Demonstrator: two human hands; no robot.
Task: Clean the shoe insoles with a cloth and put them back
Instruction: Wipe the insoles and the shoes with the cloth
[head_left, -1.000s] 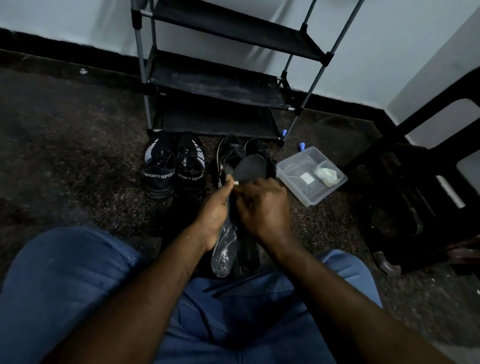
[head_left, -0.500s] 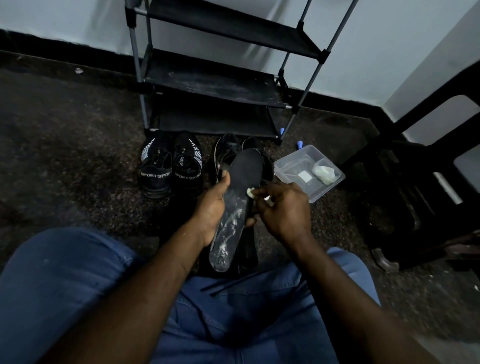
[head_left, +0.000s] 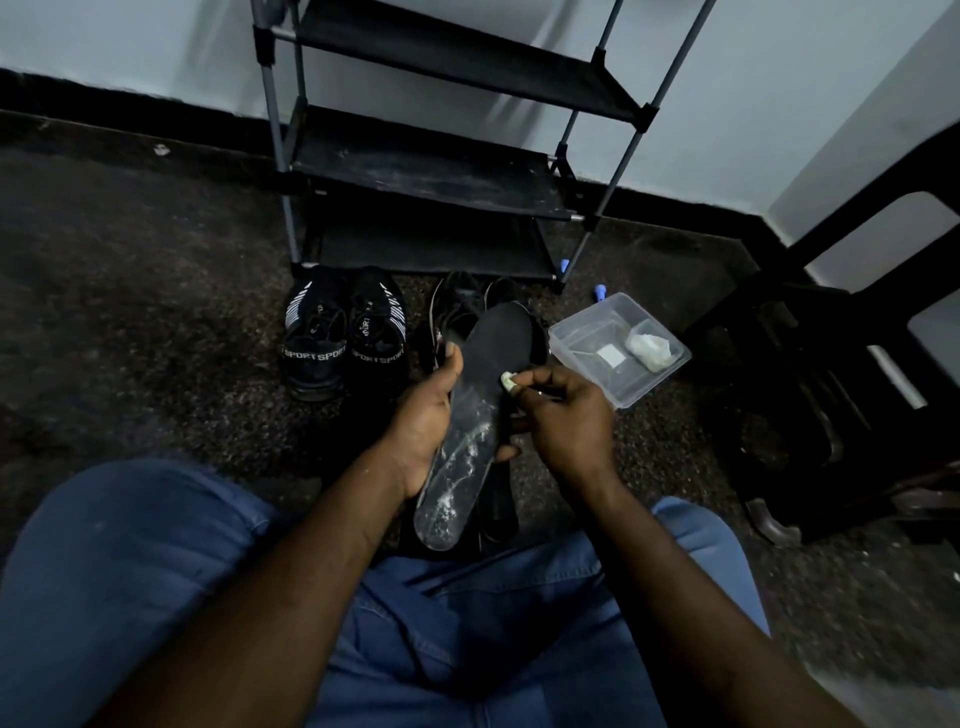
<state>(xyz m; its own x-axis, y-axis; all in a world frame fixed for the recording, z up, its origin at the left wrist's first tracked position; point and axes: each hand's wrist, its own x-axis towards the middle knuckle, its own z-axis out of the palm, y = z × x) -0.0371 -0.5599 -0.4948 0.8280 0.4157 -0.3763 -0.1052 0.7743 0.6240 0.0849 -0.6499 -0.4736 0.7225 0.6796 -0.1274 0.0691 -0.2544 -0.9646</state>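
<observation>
dark floor (head_left: 156, 312) | left hand (head_left: 423, 421) grips insole (head_left: 493, 343) | right hand (head_left: 566, 421) pinches cloth (head_left: 508, 382) at insole's right edge

My left hand (head_left: 423, 431) grips the dark insole (head_left: 498, 343) lengthwise, toe end away from me, its near half streaked whitish (far half plain black). A small pale cloth (head_left: 508, 382) wad, pinched in my right hand (head_left: 566, 421), touches its right edge.

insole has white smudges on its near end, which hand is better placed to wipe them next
Right, likely. The right hand pinches the cloth at the insole; the left hand grips the insole, steadying it.
</observation>
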